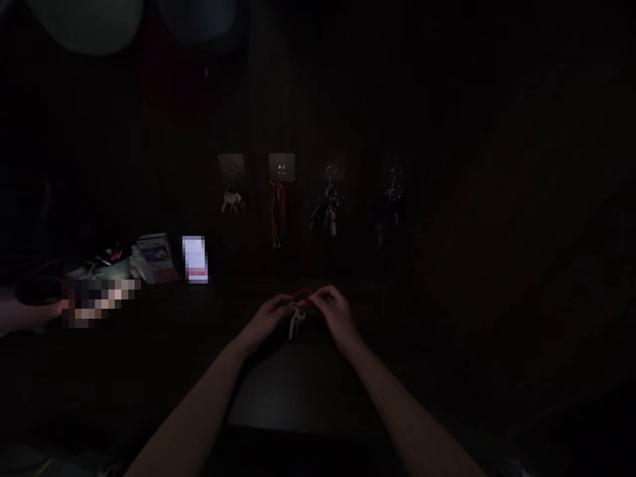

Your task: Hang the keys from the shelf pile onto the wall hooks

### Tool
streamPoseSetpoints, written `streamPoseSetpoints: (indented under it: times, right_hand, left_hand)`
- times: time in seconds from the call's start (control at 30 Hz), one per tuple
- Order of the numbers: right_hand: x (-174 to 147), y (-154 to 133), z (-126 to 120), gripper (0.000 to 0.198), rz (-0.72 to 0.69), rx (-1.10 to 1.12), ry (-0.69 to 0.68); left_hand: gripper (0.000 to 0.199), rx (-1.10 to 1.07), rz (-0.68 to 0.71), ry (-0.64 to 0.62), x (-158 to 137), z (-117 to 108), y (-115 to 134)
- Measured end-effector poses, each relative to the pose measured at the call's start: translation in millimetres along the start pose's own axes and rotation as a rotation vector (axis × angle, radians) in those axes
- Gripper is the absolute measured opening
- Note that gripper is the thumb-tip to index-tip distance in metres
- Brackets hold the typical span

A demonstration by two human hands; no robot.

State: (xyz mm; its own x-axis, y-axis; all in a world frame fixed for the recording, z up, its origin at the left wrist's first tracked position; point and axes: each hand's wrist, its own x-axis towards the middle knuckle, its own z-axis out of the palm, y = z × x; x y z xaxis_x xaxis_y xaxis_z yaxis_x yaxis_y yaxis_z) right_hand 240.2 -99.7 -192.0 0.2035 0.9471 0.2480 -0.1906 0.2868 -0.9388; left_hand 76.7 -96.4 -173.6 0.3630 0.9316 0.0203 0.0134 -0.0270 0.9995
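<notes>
In the dim light, my left hand [268, 319] and my right hand [338, 315] meet just above a dark tabletop. Pinched fingers of the right hand grip a red cord [304, 293], which curves across to the left hand. A small bunch of keys [296, 321] hangs from it, right by the left fingertips. The left fingers are closed at the place where cord and keys join; which part they pinch is hard to make out.
On hooks behind hang keys [232, 200], an orange-brown strap [278, 212], a key bunch [330, 215] and another dark bunch [394, 199]. At left are small boxes [156, 257], a bright blurred-out screen [195, 258] and another person's arm [24, 315].
</notes>
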Motion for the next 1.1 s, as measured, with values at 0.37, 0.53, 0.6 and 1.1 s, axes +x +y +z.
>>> streamPoseSetpoints:
  times: [0.37,0.53,0.6,1.1]
  right_hand:
    - [-3.2,-12.9,1.3,0.031,0.056,0.168,0.004]
    - [-0.6,-13.5,-1.8,0.03,0.036,0.149,0.081]
    - [0.2,-12.6,-3.2,0.028,0.023,0.142,0.098]
    - [-7.6,-22.9,0.9,0.022,0.024,0.124,-0.12]
  left_hand:
    - [0.049,-0.073,-0.06,-0.075,-1.8,1.9,1.0]
    - [0.052,-0.08,-0.052,-0.073,-1.3,2.0,-0.9]
    - [0.054,-0.1,-0.064,-0.082,-1.8,2.5,-1.0]
    - [0.043,-0.093,-0.046,-0.14,-3.3,2.2,-2.5]
